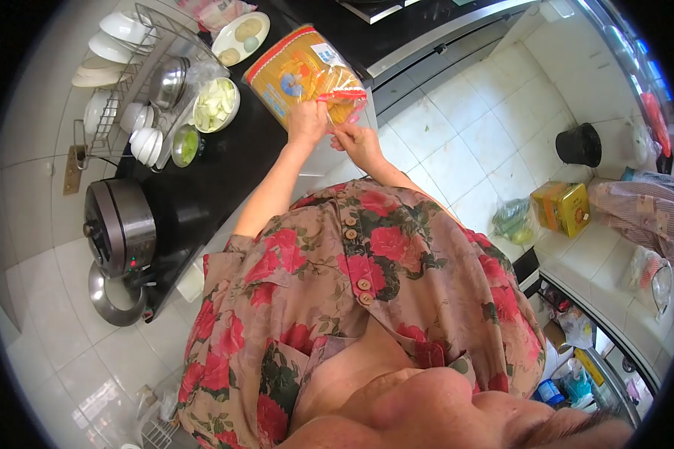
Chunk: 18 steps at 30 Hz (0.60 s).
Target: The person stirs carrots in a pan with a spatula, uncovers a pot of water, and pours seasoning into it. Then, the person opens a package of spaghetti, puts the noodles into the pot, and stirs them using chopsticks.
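A large yellow-orange plastic food bag [288, 71] with a red edge lies tilted at the counter's edge, in the upper middle of the view. Its contents show yellow through a clear part, but their kind is not plain. My left hand [308, 123] is closed on the bag's near end, gripping the film. Just right of it, my right hand [357, 144] pinches the bag's near corner. Both hands are close together, and the fingertips are partly hidden. Left of the bag stand a white bowl of pale green cut vegetable pieces [216, 105] and an oval plate [257, 25] holding eggs and a round pale item.
A small metal bowl with chopped greens [186, 145] sits by a dish rack [120, 90] of bowls. A rice cooker [120, 228] stands on the black counter [191, 194]. On the right are a black bucket [578, 145] and a yellow tin [562, 209].
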Each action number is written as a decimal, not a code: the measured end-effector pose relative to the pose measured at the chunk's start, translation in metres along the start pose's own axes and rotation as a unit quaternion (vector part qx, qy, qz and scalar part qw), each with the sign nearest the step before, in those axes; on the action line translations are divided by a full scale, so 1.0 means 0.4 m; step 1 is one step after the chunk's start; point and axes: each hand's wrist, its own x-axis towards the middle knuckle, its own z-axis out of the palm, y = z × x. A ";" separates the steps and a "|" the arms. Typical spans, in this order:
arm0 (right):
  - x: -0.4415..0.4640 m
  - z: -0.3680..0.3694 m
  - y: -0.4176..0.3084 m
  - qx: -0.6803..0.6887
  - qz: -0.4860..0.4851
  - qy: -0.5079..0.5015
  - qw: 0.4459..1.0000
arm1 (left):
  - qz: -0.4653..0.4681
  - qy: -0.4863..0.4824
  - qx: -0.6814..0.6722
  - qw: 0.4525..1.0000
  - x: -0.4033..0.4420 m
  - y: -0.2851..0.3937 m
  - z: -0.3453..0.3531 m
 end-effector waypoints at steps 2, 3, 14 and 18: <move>-0.007 -0.006 -0.014 0.014 0.013 0.002 1.000 | 0.006 0.011 -0.005 1.000 0.000 -0.015 0.014; -0.005 -0.008 -0.013 0.013 0.011 0.001 1.000 | 0.010 0.018 -0.009 1.000 -0.001 -0.022 0.021; 0.084 -0.065 -0.151 -0.206 -0.209 0.059 0.954 | 0.242 0.064 0.131 0.959 0.008 0.056 -0.086; 0.095 -0.058 -0.138 -0.225 -0.301 0.046 0.926 | 0.263 0.092 0.143 0.950 -0.002 0.058 -0.091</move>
